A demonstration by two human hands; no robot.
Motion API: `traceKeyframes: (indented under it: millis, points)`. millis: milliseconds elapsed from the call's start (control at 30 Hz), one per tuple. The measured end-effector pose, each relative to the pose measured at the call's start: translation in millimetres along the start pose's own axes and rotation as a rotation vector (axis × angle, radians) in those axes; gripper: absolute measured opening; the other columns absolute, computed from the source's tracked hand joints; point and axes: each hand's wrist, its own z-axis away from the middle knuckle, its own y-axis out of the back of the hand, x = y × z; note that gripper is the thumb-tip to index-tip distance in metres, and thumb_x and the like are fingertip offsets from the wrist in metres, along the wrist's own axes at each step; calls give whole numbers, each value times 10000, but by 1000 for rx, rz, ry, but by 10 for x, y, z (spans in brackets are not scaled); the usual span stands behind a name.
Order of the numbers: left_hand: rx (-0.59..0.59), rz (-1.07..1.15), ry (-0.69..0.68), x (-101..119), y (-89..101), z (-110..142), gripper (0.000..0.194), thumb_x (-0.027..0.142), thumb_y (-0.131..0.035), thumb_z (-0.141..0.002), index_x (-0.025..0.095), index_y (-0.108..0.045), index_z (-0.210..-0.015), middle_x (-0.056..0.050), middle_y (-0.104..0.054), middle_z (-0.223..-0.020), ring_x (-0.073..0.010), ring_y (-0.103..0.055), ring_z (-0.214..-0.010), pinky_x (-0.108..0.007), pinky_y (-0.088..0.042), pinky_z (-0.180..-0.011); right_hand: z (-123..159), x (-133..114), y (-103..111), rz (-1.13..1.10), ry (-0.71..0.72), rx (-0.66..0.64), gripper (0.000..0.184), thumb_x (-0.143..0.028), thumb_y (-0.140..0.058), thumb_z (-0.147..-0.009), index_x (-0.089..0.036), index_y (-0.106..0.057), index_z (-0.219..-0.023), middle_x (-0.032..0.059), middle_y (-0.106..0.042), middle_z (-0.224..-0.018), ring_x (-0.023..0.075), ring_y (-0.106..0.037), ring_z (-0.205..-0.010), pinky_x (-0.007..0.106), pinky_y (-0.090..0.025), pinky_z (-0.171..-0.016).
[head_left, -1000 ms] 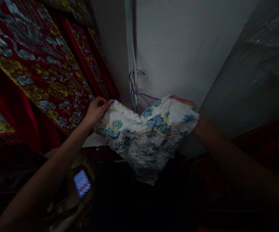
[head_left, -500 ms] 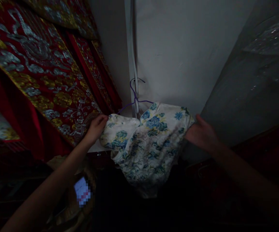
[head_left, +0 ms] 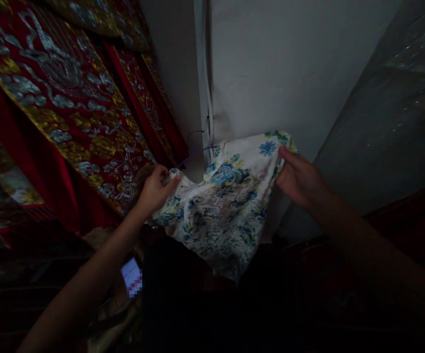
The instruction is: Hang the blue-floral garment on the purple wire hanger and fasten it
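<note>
A white short-sleeved garment with blue and yellow flowers, seemingly a blouse (head_left: 230,196), is stretched between my two hands in front of the wall. My left hand (head_left: 157,189) pinches its left shoulder, thumb on top. My right hand (head_left: 297,176) grips the sleeve edge on the other side, thumb over the cloth. A thin purple hanger (head_left: 186,161) sits at the neckline; its hook points up and to the right, and most of it is hidden behind or inside the garment. The garment's lower part hangs in wrinkles into the dark.
Red cloth embroidered in gold and silver (head_left: 87,117) hangs on the left. A pale wall (head_left: 271,73) with a narrow vertical pipe or cable (head_left: 205,73) stands ahead. Clear plastic sheeting (head_left: 400,93) is at the right. A lit, partly pixelated screen (head_left: 130,275) shows at lower left.
The right side of the garment has risen with my right hand. The hanger has tilted and its hook has moved left, off the pipe. My left hand has shifted slightly inward over the shoulder.
</note>
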Motion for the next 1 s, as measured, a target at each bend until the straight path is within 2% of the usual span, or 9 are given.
traceKeyframes:
  millis: [100, 200, 300, 400, 533, 667, 733, 800, 1000]
  points:
    - [-6, -112, -5, -89, 7, 46, 287, 459, -551, -911, 190, -566, -813, 15, -548, -695, -157, -506, -654, -272, -347, -629, 307, 62, -111, 52, -93, -123, 352, -514, -760, -773, -223, -700, -962, 78, -760, -1022, 277, -712, -1029, 408, -588, -940]
    - [19, -76, -16, -141, -89, 62, 240, 346, -489, -907, 187, -558, -739, 5, -551, -670, -164, -499, -659, -280, -337, -634, 687, 36, -177, 249, -243, -421, 361, -423, -838, -707, -209, -739, -980, 60, -762, -975, 262, -729, -899, 415, -612, -842]
    - [72, 134, -32, -69, -271, 66, 129, 264, -473, -846, 195, -562, -783, 8, -546, -701, -161, -501, -681, -271, -366, -649, 937, -82, -259, 387, -388, -856, 407, -290, -850, -698, -199, -754, -1083, 58, -759, -1016, 238, -729, -916, 391, -597, -849]
    - [126, 418, -16, 100, -449, 129, 64, 256, -507, -784, 216, -504, -734, 16, -500, -687, -153, -478, -658, -262, -377, -625, 998, -123, -291, 415, -447, -1039, 458, -306, -801, -767, -194, -720, -1204, 83, -743, -1135, 222, -725, -963, 377, -585, -873]
    - [190, 641, -11, 382, -546, 296, 174, 210, -509, -765, 220, -396, -634, 23, -399, -618, -139, -384, -587, -269, -296, -554, 919, 138, -171, 730, -194, -744, 357, -312, -711, -863, -225, -691, -1209, 72, -725, -1152, 205, -701, -977, 381, -583, -888]
    - [63, 988, 39, 752, -562, 395, 260, 246, -532, -751, 221, -329, -591, 24, -302, -541, -143, -353, -536, -282, -295, -536, 810, 575, -118, 1180, 256, -464, 796, -198, -727, -801, -245, -400, -1525, 139, -470, -1523, 295, -482, -1384, 519, -421, -1143]
    - [-46, 1138, 141, 954, -581, 411, 338, 304, -550, -751, 225, -263, -589, 25, -260, -516, -149, -363, -522, -294, -351, -548, 773, 769, -181, 1342, 453, -433, 977, -200, -744, -756, -224, -243, -1594, 164, -307, -1625, 353, -285, -1509, 605, -260, -1221]
    - [-132, 1226, 242, 1115, -594, 419, 364, 330, -566, -747, 225, -248, -606, 17, -302, -529, -155, -415, -536, -311, -431, -593, 748, 910, -269, 1408, 579, -423, 1017, -239, -735, -742, -184, -190, -1599, 194, -337, -1601, 388, -288, -1497, 648, -195, -1224]
    - [-342, 1329, 496, 990, -489, 468, 201, 185, -623, -683, 247, -613, -874, -51, -705, -995, -228, -694, -926, -379, -549, -904, 667, 876, -226, 1424, 564, -273, 723, -289, -691, -757, -206, -447, -1433, 158, -620, -1228, 344, -597, -1117, 489, -499, -946]
